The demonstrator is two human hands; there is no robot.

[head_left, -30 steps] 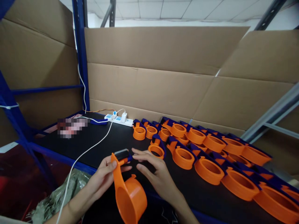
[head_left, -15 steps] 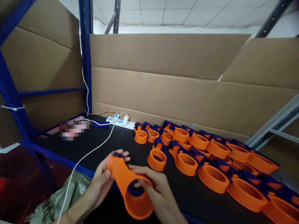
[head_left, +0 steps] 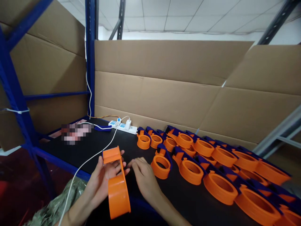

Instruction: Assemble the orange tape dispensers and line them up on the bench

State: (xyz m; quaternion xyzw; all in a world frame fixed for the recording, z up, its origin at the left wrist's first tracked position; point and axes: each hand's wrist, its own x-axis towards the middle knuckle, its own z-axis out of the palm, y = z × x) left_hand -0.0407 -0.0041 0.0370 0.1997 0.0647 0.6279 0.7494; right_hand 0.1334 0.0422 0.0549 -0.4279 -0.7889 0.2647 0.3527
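Note:
An orange tape dispenser [head_left: 118, 197] with a toothed edge at its top stands nearly upright in my left hand [head_left: 101, 179]. The thumb is on its left side and the fingers are behind and through its open middle. To the right, my right hand [head_left: 145, 179] is off the dispenser, over the black surface. Its fingers are curled and pressed together close to the left fingertips; whether anything small is between them is hidden. The nearest of the other orange and dark blue tape dispensers [head_left: 161, 169] lies just beyond my right hand.
Several more dispensers [head_left: 219, 186] lie in rows along the right of the black tabletop [head_left: 127, 142]. A white power strip [head_left: 123, 127] sits at the back, its white cable [head_left: 94, 156] crossing the left front. Cardboard panels [head_left: 152, 91] and a blue post [head_left: 90, 62] enclose the table.
The dispenser has turned from showing its open ring to an edge-on view, its toothed end up. My right hand has let go of the ring and drawn up beside it.

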